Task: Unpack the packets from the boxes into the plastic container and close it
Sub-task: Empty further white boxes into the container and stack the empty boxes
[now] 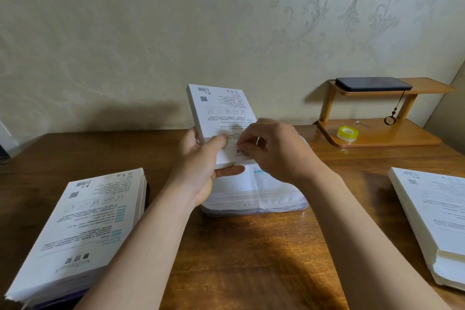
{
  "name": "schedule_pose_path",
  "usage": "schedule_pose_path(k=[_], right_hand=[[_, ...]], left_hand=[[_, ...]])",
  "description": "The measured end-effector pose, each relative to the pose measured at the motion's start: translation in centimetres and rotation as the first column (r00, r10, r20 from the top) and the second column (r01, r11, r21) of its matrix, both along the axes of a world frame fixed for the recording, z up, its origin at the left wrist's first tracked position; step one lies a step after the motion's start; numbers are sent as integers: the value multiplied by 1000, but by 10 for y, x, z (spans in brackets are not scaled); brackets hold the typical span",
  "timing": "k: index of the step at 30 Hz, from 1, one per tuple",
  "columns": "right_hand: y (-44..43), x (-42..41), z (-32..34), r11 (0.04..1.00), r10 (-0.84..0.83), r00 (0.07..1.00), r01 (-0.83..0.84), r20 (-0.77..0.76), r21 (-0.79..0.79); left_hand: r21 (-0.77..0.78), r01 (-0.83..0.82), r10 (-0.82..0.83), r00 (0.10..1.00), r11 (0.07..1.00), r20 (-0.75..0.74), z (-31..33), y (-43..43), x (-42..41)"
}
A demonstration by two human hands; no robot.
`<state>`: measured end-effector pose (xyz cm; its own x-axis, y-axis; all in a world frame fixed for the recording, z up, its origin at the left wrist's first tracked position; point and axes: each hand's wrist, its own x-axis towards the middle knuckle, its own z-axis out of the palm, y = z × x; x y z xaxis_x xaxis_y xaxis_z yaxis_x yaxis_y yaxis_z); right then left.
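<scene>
A flat white printed box point(221, 108) is held tilted above the middle of the table. My left hand point(201, 158) grips its near left edge, thumb on top and fingers beneath. My right hand point(271, 148) pinches the box's near end with curled fingertips. Directly under the box sits a clear plastic container point(254, 205) with white packets point(271, 184) stacked inside; I see no lid on it. A stack of the same white boxes point(83, 224) lies at the left, and another stack point(432, 219) lies at the right edge.
The brown wooden table point(246, 259) holds a small wooden shelf point(377, 138) at the back right, with a roll of yellow tape point(346, 133) on its base and a dark phone point(372, 84) on top. A patterned wall stands close behind.
</scene>
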<state>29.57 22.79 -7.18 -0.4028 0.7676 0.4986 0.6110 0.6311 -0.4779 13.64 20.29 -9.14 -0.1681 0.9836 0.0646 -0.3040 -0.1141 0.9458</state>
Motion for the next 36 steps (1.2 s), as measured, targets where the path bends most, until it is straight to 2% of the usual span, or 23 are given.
schedule_pose_path(k=[6,10,17,29,36], right_hand=[[5,-6,-9,995,-15,1000,15,7,96],[5,-9,-13,986,-31,997,19,73,168],[4,-9,-10,995,16,991,-29,136,94],[6,-4,-10,994,39,998,-43,42,99],[1,2,-2,997,64,998,-63,18,-36]], left_hand=[[-7,-12,12,1000,1000,-3,0,1,-1],[-9,-9,9,1000,1000,-15,0,0,0],[-15,-16,15,999,1000,-33,0,0,0],[-36,-60,59,998,998,-20,0,1,1],[-27,-33,32,999,999,-19,1,-1,2]])
